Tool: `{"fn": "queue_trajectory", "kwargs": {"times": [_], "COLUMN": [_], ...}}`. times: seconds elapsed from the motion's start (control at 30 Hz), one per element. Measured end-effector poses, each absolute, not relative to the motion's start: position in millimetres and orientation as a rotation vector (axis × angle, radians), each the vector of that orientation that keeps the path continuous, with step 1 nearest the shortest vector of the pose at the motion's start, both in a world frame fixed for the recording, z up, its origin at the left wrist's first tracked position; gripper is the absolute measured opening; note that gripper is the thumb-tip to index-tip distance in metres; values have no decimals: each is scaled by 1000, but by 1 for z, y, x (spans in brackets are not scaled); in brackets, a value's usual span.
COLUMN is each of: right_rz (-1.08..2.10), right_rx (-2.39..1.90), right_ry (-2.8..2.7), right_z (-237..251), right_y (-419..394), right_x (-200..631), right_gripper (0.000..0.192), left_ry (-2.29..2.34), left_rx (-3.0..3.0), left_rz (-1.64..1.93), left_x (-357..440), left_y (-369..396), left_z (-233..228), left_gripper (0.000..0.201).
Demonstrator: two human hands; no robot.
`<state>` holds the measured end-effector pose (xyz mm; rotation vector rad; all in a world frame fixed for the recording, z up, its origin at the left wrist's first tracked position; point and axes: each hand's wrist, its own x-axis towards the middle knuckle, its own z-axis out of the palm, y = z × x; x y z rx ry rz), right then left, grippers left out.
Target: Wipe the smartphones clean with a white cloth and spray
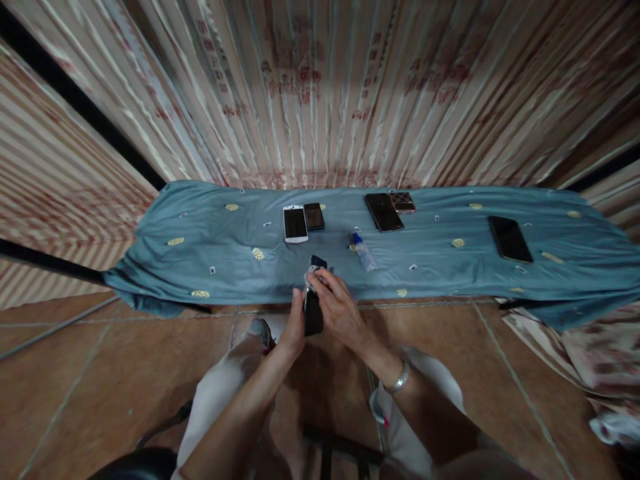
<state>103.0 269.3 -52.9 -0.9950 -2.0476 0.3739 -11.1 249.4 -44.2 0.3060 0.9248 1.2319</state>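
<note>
My left hand (294,323) holds a dark smartphone (314,317) along its left side, over the front edge of the cloth-covered bench. Bunched under the fingertips of my right hand (340,307) is a small greyish cloth or tissue (314,275), pressed against the upper part of that phone. Beyond my hands lies a see-through bottle with a blue cap (366,255). A white phone (295,225) rests flat beside a small dark phone (315,217), a little further off.
The long bench wears a blue-green cloth (240,267). A large black phone (384,212) lies against a checkered phone or case (403,202). Another dark phone (510,239) is at the right. Patterned curtains (320,100) hang behind; black poles (85,100) stand at the sides.
</note>
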Motion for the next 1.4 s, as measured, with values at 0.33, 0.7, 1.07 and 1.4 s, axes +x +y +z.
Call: {"fn": "queue_trajectory", "kwargs": {"times": [0.33, 0.7, 1.07, 1.4], "right_rz": [424, 296, 267, 223], "right_rx": [-844, -740, -758, -880], "right_ry": [-2122, -2206, -2159, -2153], "right_z": [-50, -45, -53, -54], "right_y": [244, 232, 241, 249], "right_x": [93, 95, 103, 104], "right_gripper": [47, 38, 42, 45], "left_ry": [983, 877, 715, 849], "left_rx": [146, 100, 67, 66], "left_rz": [1252, 1209, 1181, 1109], "left_x": [-26, -38, -37, -22], "left_y": [254, 259, 263, 251], "left_z": [-27, -21, -24, -28], "left_gripper": [55, 74, 66, 64]}}
